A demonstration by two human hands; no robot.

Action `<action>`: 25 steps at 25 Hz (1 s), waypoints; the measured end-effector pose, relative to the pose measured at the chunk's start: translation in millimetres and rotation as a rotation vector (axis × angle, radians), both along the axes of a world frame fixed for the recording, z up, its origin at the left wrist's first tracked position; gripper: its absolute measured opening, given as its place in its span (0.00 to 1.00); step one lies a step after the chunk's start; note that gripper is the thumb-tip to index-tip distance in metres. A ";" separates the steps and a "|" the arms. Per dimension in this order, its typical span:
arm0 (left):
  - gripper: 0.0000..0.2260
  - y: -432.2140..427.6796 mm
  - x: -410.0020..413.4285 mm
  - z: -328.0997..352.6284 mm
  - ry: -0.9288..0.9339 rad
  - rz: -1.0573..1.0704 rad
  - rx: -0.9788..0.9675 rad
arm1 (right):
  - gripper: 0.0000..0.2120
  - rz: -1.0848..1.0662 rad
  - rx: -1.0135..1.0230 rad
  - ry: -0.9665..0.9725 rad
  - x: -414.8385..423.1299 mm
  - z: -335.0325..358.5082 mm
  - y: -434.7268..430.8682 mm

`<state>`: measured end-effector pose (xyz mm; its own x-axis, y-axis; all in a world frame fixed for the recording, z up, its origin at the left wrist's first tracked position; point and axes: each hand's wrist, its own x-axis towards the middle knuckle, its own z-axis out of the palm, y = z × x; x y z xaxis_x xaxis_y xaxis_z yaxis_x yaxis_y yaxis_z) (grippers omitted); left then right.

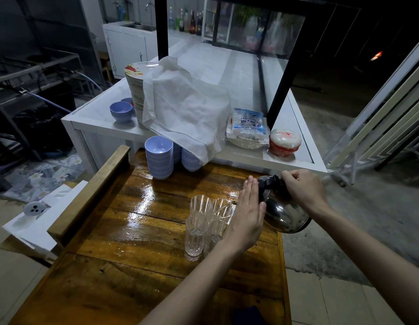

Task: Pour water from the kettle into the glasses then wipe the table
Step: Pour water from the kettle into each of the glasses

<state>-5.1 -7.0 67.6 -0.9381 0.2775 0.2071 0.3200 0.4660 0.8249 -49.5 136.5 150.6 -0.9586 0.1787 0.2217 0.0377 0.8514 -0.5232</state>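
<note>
Kettle (283, 212) is tipped spout-first over the cluster of glasses (203, 221) on the wet wooden surface (133, 231), right hand (302, 191) fingers clamped on its handle, left hand (246, 219) flat against it, fingers together, so pouring's underway I'd guess, wiping still left.

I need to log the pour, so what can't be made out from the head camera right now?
- Kettle spout tip: hidden behind the left hand, so which glass receives water is unclear.
- Glasses: clear, overlapping, part covered by that hand; count and fill levels uncertain.
- Kettle handle: wrapped by the right hand.
- Dark blue item at the table's near end: cut off by the bottom frame edge.
</note>
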 end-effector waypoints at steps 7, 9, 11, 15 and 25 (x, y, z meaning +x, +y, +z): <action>0.25 -1.0 -1.5 -3.3 -0.019 0.007 0.021 | 0.21 0.037 0.020 0.003 -2.4 -0.3 -2.8; 0.26 -1.1 -1.4 -2.6 -0.023 0.010 0.031 | 0.20 0.043 0.045 0.017 -3.1 0.2 -3.7; 0.26 -1.7 -1.6 -1.6 -0.029 0.012 0.039 | 0.20 0.045 0.077 0.024 -3.5 1.9 -4.4; 0.26 -2.0 -1.5 -2.1 -0.038 0.018 0.053 | 0.19 0.044 0.087 0.028 -6.7 2.4 -5.8; 0.26 -1.8 -2.6 0.3 -0.053 0.028 0.077 | 0.17 0.045 0.105 0.036 -6.9 8.0 -9.5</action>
